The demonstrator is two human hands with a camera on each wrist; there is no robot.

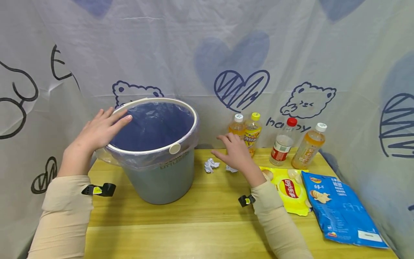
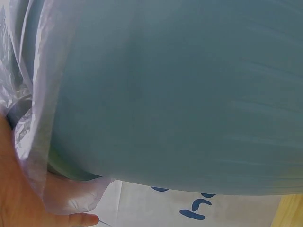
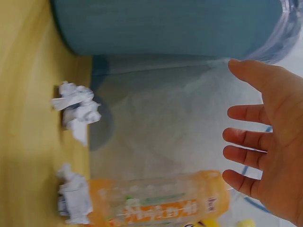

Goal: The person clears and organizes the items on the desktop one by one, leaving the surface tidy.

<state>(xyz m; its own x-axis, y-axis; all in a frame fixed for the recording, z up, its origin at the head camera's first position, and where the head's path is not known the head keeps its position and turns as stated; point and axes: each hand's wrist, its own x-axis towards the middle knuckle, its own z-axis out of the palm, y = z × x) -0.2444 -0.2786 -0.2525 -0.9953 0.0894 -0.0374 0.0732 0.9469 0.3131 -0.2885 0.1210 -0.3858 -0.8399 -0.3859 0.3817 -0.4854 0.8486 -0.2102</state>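
Left hand [image 1: 98, 133]: lies flat on the white rim of the grey-blue waste bin [image 1: 161, 172], fingers straight and relaxed across the blue liner bag [image 1: 152, 124], holding nothing.
Waste bin: stands upright on the left half of the wooden surface [image 1: 207, 216], liner folded over its rim.
Paper wads: one crumpled ball [image 1: 211, 165] lies just right of the bin; a second [image 1: 231, 168] sits partly under the right hand.
Right hand [image 1: 235, 153]: hovers over the wads, fingers spread and open, touching nothing that can be seen.
Bottles: four drink bottles [image 1: 252, 133] stand along the back drape; yellow [image 1: 291, 190] and blue [image 1: 339, 210] chip bags lie to the right.
Risk: a careless sweep for the wads could likely knock the near bottles over; weight on the rim might tip the bin or drag the liner loose.
View gaps: only the right wrist camera shows the open palm [image 3: 274, 137] and both wads [image 3: 75, 111] clearly; the left wrist camera shows only bin wall [image 2: 180, 94] and bunched liner.
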